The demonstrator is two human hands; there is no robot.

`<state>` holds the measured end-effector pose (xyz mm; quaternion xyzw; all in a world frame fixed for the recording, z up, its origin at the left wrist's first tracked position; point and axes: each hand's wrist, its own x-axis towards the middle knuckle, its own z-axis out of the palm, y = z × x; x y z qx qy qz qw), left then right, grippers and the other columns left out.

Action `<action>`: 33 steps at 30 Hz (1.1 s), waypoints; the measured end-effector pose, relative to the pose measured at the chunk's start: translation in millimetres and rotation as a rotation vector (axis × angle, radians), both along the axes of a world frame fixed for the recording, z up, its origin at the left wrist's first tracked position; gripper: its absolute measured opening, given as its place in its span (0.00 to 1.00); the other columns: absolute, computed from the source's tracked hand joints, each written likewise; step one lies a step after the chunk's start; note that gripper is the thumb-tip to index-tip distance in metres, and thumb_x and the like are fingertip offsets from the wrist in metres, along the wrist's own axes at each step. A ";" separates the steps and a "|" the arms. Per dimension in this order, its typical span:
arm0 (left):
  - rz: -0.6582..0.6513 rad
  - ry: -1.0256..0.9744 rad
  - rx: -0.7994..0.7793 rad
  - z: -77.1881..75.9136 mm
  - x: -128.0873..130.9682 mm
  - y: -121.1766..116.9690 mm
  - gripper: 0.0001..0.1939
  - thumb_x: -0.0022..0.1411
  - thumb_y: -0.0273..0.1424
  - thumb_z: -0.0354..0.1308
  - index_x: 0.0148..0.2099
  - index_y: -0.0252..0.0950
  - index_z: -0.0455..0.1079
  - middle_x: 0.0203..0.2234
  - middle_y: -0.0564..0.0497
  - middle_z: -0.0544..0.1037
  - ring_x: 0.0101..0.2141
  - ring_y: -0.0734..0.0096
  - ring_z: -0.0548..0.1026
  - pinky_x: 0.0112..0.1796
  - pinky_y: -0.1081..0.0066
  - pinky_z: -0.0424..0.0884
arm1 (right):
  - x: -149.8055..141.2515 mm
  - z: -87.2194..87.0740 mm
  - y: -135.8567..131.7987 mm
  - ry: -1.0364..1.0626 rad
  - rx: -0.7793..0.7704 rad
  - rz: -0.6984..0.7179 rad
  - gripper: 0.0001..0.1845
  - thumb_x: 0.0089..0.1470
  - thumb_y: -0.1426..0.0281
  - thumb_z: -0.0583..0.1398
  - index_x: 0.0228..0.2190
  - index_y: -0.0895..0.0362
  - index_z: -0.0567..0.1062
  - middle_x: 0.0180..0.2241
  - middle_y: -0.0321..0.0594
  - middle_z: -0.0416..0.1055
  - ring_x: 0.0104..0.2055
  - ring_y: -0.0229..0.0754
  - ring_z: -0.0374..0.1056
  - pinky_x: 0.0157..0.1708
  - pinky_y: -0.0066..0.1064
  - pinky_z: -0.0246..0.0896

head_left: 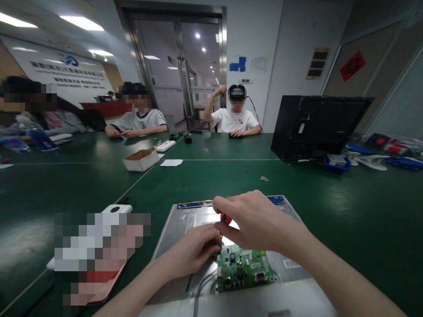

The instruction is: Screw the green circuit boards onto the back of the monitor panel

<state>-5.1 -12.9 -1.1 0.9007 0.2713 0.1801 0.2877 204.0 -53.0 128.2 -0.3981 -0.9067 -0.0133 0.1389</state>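
Note:
My right hand (256,219) grips the red and black handle of a screwdriver (225,218), held over a flat silver metal panel (170,233). Just below it, my left hand (194,247) is closed at the upper left corner of a green circuit board (244,269); its fingertips are partly hidden, and what they hold cannot be made out. The board lies on the panel, with dark cables (198,290) running beside its left edge. Along the panel's far edge is a narrow blue circuit strip (276,200), partly covered by my right hand.
Left of the panel lie a white device (115,208) and a pink, blurred-out item (109,281). Farther off are an open cardboard box (141,161) and a paper slip (172,163). A black monitor casing (317,127) stands at right, near a blue tray (337,164). Several people sit across the table.

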 end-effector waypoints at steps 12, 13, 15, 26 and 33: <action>-0.002 0.021 -0.021 -0.6 0.5 1.0 0.06 0.66 0.25 0.54 0.40 0.36 0.72 0.37 0.47 0.77 0.37 0.62 0.74 0.37 0.68 0.70 | 0.3 -0.4 0.5 0.004 -0.042 -0.001 0.04 0.60 0.69 0.59 0.37 0.56 0.68 0.32 0.35 0.77 0.26 0.36 0.66 0.23 0.31 0.38; -0.003 0.021 -0.022 -0.6 0.6 1.2 0.05 0.66 0.25 0.54 0.40 0.35 0.72 0.37 0.47 0.78 0.36 0.63 0.74 0.37 0.68 0.70 | 1.1 -0.5 0.8 0.008 -0.044 0.001 0.05 0.59 0.69 0.59 0.37 0.56 0.68 0.32 0.35 0.77 0.27 0.36 0.66 0.23 0.31 0.39; -0.006 0.018 -0.025 -0.6 0.7 1.4 0.05 0.67 0.25 0.54 0.39 0.35 0.72 0.36 0.48 0.78 0.35 0.64 0.74 0.36 0.68 0.69 | 2.7 -0.4 0.9 0.011 -0.043 0.015 0.06 0.58 0.70 0.59 0.38 0.56 0.68 0.33 0.35 0.76 0.27 0.36 0.66 0.23 0.30 0.39; -0.016 0.007 -0.034 -0.5 0.8 2.4 0.07 0.68 0.26 0.53 0.40 0.36 0.73 0.35 0.48 0.78 0.35 0.64 0.74 0.37 0.68 0.71 | -0.9 -1.9 0.3 0.009 -0.032 0.006 0.04 0.59 0.70 0.59 0.38 0.56 0.68 0.32 0.35 0.76 0.25 0.36 0.64 0.22 0.30 0.38; -0.010 0.013 -0.025 1.1 1.2 2.1 0.06 0.66 0.26 0.54 0.40 0.36 0.73 0.35 0.48 0.79 0.35 0.63 0.75 0.36 0.69 0.70 | 0.0 -2.3 0.4 0.010 -0.019 0.029 0.05 0.59 0.71 0.59 0.39 0.57 0.69 0.36 0.37 0.75 0.28 0.38 0.67 0.23 0.31 0.39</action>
